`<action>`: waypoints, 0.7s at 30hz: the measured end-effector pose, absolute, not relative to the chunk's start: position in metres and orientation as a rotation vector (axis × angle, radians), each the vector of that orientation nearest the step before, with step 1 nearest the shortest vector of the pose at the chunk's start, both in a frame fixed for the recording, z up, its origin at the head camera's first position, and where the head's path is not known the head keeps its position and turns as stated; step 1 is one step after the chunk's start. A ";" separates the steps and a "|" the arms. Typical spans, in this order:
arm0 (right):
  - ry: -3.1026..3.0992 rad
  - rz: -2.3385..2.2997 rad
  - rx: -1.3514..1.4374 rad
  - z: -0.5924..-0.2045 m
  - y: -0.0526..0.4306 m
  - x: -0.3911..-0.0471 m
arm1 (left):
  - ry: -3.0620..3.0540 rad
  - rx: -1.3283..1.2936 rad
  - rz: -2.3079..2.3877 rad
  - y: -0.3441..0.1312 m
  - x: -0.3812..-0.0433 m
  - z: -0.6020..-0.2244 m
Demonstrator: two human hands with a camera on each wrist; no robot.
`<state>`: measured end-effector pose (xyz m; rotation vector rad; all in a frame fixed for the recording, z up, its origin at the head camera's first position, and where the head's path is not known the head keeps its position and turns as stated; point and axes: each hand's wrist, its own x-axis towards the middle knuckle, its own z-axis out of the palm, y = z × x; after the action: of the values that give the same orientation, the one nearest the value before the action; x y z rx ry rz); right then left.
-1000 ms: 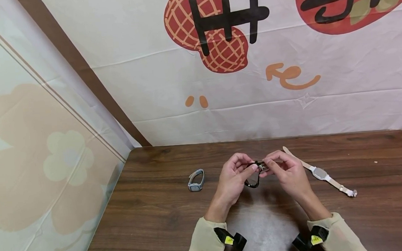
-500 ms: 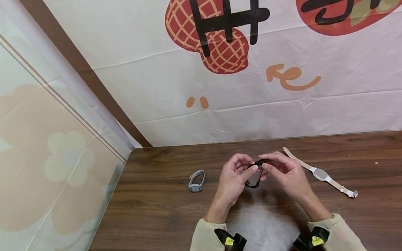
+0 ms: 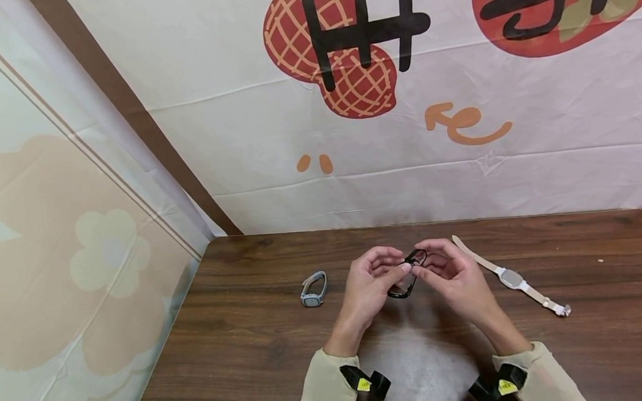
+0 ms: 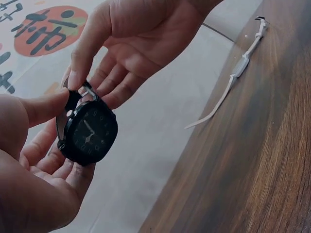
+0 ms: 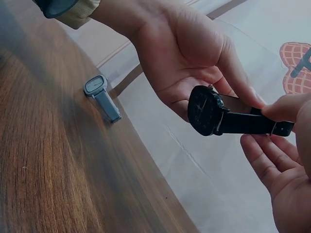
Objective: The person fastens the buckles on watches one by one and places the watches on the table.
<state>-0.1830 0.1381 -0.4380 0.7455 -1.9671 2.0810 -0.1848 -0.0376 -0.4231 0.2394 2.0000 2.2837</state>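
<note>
A black wristwatch [image 3: 401, 293] is held up between both hands over the table. My left hand [image 3: 366, 293] pinches its strap with the thumb, and its fingers curl behind the watch. My right hand [image 3: 461, 284] pinches the strap near its end with thumb and fingers. In the left wrist view the squarish dark dial [image 4: 93, 132] with pale numerals shows, its crown at the side. The black strap [image 5: 243, 123] runs from the case to a buckle [image 5: 275, 127] at the right fingers in the right wrist view. Part of the strap is hidden behind the thumbs.
A blue-grey watch [image 3: 313, 290] with its strap looped stands on the wooden table [image 3: 242, 352], left of the hands. A watch with a white case and beige strap [image 3: 511, 278] lies stretched out at the right. A printed cloth [image 3: 277, 203] hangs behind the table's far edge.
The right fingers have shifted along the strap and lifted slightly, and a strap loop now rises between the two hands. The watch case has tipped a little. The left hand keeps nearly the same place.
</note>
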 end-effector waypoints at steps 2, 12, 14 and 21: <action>-1.971 2.066 0.740 -0.437 0.138 -0.182 | 2.005 0.256 2.273 -0.038 -0.185 -0.423; -1.897 2.079 0.786 -0.435 0.139 -0.183 | 1.997 0.295 2.265 -0.037 -0.185 -0.424; -1.899 2.070 0.781 -0.435 0.140 -0.183 | 2.003 0.299 2.263 -0.037 -0.185 -0.424; -1.943 2.036 0.740 -0.435 0.141 -0.183 | 2.006 0.309 2.267 -0.036 -0.184 -0.423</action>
<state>-0.1827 0.1414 -0.4345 0.7395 -1.9427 2.0356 -0.1842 -0.0359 -0.4232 0.3094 2.0056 2.2668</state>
